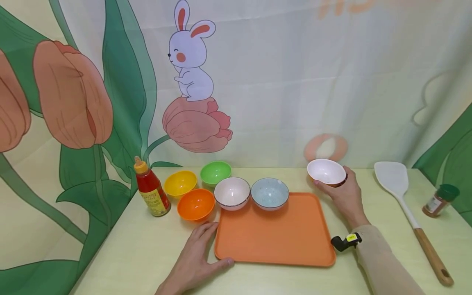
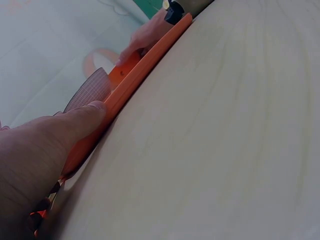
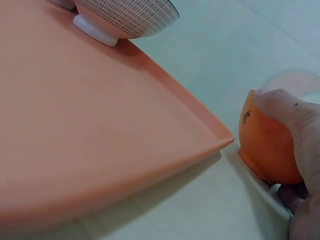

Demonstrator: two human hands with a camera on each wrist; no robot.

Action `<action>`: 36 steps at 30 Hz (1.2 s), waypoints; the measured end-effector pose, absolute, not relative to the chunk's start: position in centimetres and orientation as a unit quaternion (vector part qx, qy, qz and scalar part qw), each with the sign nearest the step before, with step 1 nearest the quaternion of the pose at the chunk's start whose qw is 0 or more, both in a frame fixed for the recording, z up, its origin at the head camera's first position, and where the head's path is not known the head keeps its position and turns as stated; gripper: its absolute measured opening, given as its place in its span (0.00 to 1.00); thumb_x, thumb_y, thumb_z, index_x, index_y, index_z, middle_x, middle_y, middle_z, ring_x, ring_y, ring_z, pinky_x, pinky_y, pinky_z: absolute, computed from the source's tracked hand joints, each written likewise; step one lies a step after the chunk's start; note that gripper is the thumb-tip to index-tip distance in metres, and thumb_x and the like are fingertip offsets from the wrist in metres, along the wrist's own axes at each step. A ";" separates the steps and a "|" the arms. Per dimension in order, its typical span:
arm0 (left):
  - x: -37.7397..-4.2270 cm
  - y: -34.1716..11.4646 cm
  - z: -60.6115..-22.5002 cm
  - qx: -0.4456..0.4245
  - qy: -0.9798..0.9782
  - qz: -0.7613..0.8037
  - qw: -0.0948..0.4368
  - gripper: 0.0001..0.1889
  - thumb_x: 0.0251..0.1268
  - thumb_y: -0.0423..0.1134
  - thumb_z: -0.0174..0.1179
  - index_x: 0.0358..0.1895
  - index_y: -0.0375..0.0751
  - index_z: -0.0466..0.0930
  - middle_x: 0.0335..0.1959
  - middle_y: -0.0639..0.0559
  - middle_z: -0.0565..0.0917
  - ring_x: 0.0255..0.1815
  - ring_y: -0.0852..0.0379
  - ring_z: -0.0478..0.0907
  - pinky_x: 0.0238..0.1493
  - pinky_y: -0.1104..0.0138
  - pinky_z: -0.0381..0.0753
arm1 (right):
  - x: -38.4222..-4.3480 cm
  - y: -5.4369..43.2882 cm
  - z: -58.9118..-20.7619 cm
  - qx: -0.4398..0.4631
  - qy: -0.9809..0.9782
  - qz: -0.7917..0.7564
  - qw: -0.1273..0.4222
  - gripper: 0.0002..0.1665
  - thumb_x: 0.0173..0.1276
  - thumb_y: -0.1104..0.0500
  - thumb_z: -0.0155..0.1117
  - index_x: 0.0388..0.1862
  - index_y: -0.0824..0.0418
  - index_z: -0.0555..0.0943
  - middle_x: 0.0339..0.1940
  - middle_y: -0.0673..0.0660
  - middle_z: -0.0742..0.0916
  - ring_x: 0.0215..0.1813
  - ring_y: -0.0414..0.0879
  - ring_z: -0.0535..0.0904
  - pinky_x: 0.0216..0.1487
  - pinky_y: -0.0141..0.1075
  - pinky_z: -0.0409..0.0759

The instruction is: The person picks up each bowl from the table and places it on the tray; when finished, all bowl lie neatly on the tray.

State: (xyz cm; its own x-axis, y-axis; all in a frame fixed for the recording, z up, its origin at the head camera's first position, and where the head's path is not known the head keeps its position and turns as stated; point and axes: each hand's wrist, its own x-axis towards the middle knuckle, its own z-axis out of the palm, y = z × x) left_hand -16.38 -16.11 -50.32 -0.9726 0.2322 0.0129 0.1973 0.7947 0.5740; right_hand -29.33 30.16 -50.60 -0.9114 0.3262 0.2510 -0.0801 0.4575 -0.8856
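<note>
In the head view my right hand [image 1: 346,198] grips a bowl [image 1: 326,172], white inside and orange outside, at the table's back right. Its orange wall [image 3: 267,145] shows under the thumb in the right wrist view. My left hand [image 1: 197,258] lies at the near left corner of an orange tray [image 1: 273,241], fingers along the left side, thumb extended at the front edge. In the left wrist view the thumb [image 2: 82,120] touches the tray's rim. A white patterned bowl [image 1: 232,193] and a light blue bowl [image 1: 270,194] sit side by side at the tray's back edge.
Left of the tray are yellow [image 1: 180,184], green [image 1: 216,173] and orange [image 1: 196,205] bowls, with a red sauce bottle [image 1: 153,190] beside them. At the right lie a white spatula [image 1: 403,200] with a wooden handle and a green-capped spice jar [image 1: 440,200]. A printed curtain [image 1: 280,90] hangs behind.
</note>
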 end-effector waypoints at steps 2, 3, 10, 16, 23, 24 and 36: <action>-16.4 -16.1 -50.4 0.114 0.947 0.300 0.029 0.61 0.58 0.80 0.72 0.86 0.42 0.68 0.85 0.44 0.69 0.84 0.39 0.67 0.82 0.30 0.66 | -29.3 30.2 -50.6 -0.077 -0.830 0.516 0.195 0.67 0.64 0.43 0.88 0.88 0.65 0.59 0.81 0.69 0.75 0.77 0.65 0.74 0.77 0.61 0.75; -16.4 -16.1 -50.4 0.113 0.947 0.300 0.030 0.61 0.58 0.80 0.72 0.86 0.42 0.68 0.85 0.44 0.69 0.84 0.39 0.67 0.82 0.30 0.66 | -29.3 30.2 -50.7 -0.077 -0.830 0.517 0.194 0.67 0.64 0.43 0.88 0.88 0.65 0.59 0.81 0.69 0.74 0.77 0.65 0.74 0.77 0.61 0.75; -16.4 -16.0 -50.3 0.108 0.948 0.297 0.042 0.62 0.57 0.80 0.73 0.86 0.42 0.67 0.86 0.43 0.68 0.84 0.38 0.66 0.82 0.28 0.65 | -28.8 30.3 -50.7 -0.083 -0.827 0.524 0.187 0.68 0.64 0.42 0.88 0.89 0.65 0.57 0.83 0.70 0.73 0.78 0.65 0.73 0.78 0.60 0.75; -16.4 -16.1 -50.4 0.111 0.949 0.294 0.037 0.62 0.58 0.80 0.72 0.86 0.42 0.68 0.85 0.43 0.68 0.84 0.38 0.66 0.82 0.28 0.65 | -28.5 30.3 -50.3 -0.083 -0.822 0.530 0.190 0.67 0.65 0.44 0.87 0.89 0.65 0.56 0.83 0.69 0.72 0.79 0.63 0.72 0.77 0.57 0.74; -16.4 -16.2 -50.4 0.114 0.949 0.291 0.031 0.62 0.58 0.81 0.71 0.86 0.41 0.67 0.85 0.42 0.69 0.84 0.38 0.67 0.82 0.29 0.65 | -28.4 30.2 -50.0 -0.079 -0.803 0.555 0.201 0.65 0.66 0.49 0.87 0.89 0.64 0.56 0.84 0.67 0.71 0.80 0.60 0.71 0.79 0.42 0.73; -16.4 -16.2 -50.4 0.115 0.950 0.290 0.030 0.62 0.58 0.81 0.71 0.86 0.41 0.67 0.85 0.43 0.69 0.84 0.38 0.66 0.83 0.29 0.65 | -28.4 30.2 -49.9 -0.075 -0.799 0.561 0.203 0.65 0.67 0.50 0.87 0.90 0.64 0.56 0.84 0.67 0.71 0.80 0.60 0.71 0.79 0.39 0.73; -16.4 -16.4 -50.5 0.130 0.946 0.295 0.018 0.62 0.59 0.81 0.71 0.87 0.41 0.67 0.85 0.44 0.69 0.84 0.38 0.67 0.83 0.32 0.67 | -27.1 31.4 -47.9 -0.052 -0.789 0.571 0.222 0.61 0.69 0.56 0.85 0.89 0.66 0.56 0.82 0.66 0.71 0.73 0.58 0.73 0.59 0.14 0.75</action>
